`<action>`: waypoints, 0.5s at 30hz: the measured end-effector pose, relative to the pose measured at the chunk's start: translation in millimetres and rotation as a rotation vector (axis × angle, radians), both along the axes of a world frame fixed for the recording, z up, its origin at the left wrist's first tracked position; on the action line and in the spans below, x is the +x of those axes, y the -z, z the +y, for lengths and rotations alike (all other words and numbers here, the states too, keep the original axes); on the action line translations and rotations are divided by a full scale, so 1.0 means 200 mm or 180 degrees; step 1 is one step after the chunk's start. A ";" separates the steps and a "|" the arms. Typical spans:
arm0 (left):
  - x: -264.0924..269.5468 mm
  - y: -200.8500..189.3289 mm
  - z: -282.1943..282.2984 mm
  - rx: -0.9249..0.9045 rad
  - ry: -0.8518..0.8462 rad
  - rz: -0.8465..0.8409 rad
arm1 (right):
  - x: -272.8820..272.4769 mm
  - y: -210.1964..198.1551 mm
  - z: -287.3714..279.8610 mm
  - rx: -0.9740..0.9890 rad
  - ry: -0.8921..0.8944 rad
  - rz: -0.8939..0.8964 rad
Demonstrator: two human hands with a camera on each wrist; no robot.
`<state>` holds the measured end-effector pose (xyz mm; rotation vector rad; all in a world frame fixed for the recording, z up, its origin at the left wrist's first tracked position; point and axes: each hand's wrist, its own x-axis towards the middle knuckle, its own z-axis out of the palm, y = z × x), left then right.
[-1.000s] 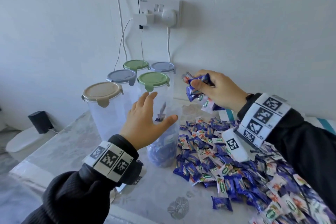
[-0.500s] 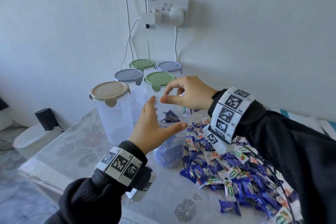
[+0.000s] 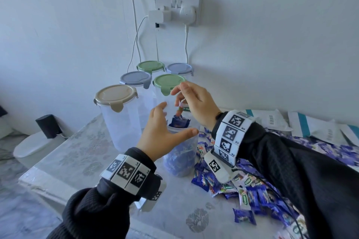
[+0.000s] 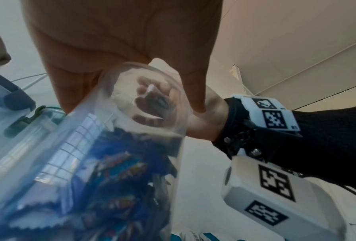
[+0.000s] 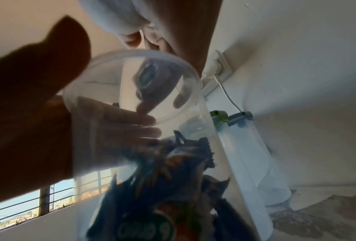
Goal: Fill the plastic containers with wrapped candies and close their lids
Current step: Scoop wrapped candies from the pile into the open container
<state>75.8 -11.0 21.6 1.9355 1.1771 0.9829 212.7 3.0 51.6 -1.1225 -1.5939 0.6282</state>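
A clear open container (image 3: 182,159) stands on the table, partly filled with blue wrapped candies (image 3: 178,122). My left hand (image 3: 165,132) grips it just under the rim, thumb on the right side and fingers on the left. In the right wrist view these fingers (image 5: 131,124) show through the container (image 5: 189,138) wall. My right hand (image 3: 186,97) hovers right over the opening and pinches a candy (image 3: 181,107) that hangs from its fingertips. The left wrist view shows that hand (image 4: 152,101) through the container (image 4: 121,146) mouth. A big candy pile (image 3: 242,186) lies to the right.
Several closed empty containers stand behind and to the left, the nearest with a beige lid (image 3: 115,95) and a green lid (image 3: 168,81). A wall socket (image 3: 178,9) with cables hangs above them. White packages (image 3: 272,120) lie at the back right. The table edge runs along the front left.
My right hand carried a handful of candies from the right to above the open container, and most have dropped in. My left hand has stayed on the container.
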 end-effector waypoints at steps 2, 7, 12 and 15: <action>0.00 -0.01 0.00 0.0041 0.0000 0.0165 | 0.02 0.01 -0.03 -0.0108 -0.0112 -0.0104; 0.01 -0.04 -0.02 0.0511 -0.0205 0.0970 | 0.14 0.02 -0.17 -0.0243 -0.0011 -0.0356; 0.12 -0.03 -0.14 0.1969 -0.0032 0.0424 | 0.39 0.09 -0.41 -0.0413 0.0442 -0.0742; 0.25 0.02 -0.24 0.1730 0.0797 0.0276 | 0.59 0.18 -0.57 -0.1040 0.0556 -0.1633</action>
